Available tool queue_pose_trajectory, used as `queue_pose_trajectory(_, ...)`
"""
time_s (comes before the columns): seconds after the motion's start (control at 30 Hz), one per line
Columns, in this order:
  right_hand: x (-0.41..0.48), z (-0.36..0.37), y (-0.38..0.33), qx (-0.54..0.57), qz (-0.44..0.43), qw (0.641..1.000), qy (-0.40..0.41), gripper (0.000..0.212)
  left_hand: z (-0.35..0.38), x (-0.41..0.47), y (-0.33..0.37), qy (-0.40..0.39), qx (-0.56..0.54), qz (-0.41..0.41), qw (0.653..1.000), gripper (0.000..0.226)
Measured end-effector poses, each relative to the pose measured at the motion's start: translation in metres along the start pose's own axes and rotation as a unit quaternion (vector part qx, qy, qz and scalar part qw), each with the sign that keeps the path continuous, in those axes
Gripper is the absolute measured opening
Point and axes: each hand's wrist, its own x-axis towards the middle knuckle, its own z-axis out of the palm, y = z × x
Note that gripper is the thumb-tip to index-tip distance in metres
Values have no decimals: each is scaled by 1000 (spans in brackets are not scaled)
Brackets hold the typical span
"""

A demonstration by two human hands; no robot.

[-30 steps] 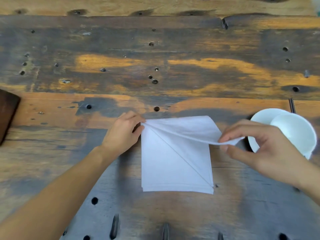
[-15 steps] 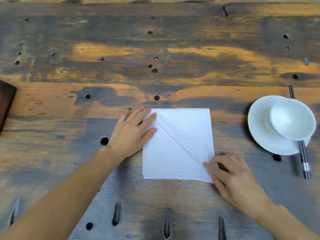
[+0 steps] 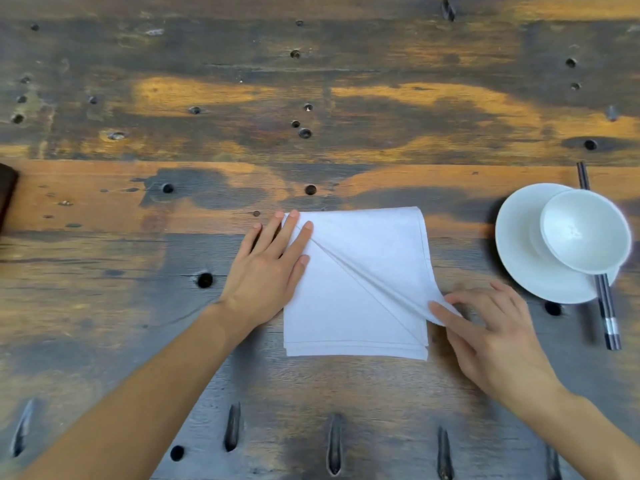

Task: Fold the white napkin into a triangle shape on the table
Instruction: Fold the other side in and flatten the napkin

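Note:
The white napkin (image 3: 353, 292) lies as a folded square on the worn wooden table (image 3: 311, 98), with a diagonal crease from its top left corner to its lower right. My left hand (image 3: 270, 265) rests flat with spread fingers on the napkin's upper left corner and left edge. My right hand (image 3: 485, 323) is at the napkin's right edge, its fingertips on the top layer's loose corner, which is lifted slightly off the layers below. The stacked lower layers show along the bottom edge.
A white bowl (image 3: 585, 230) sits on a white saucer (image 3: 519, 271) at the right, with dark chopsticks (image 3: 606, 306) running under them. A dark brown object (image 3: 7, 192) pokes in at the left edge. The tabletop has several holes and slots.
My right hand brought the lifted top flap down toward the lower right corner, then shifted up the right edge, where the flap's corner is raised again. My left hand flattened onto the napkin.

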Motion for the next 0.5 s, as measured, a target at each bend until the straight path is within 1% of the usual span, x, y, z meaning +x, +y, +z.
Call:
queue_pose_trajectory(0.1,-4,-1,-13,4,-13,999,-37,36,3,-2,-1,14,0,10,1000,54)
queue_pose_trajectory(0.17,-7,-1,-21,3,-7,998,-57,40,5,-3,-1,41,-4,34,999,51)
queue_pose_trajectory(0.27,3,-6,-32,18,31,998,-46,45,1,-1,9,78,-26,51,995,48)
queue_pose_trajectory(0.3,11,-7,-39,34,44,998,-35,45,0,0,15,74,-36,48,995,49)
queue_pose_trajectory(0.37,33,-4,-60,63,57,996,-28,46,2,0,26,35,-46,43,997,56)
queue_pose_trajectory(0.43,57,10,-84,76,61,993,-63,53,8,-3,31,-3,-47,39,998,62)
queue_pose_trajectory(0.5,81,29,-102,87,82,988,-100,65,13,-5,31,-19,-44,33,998,64)
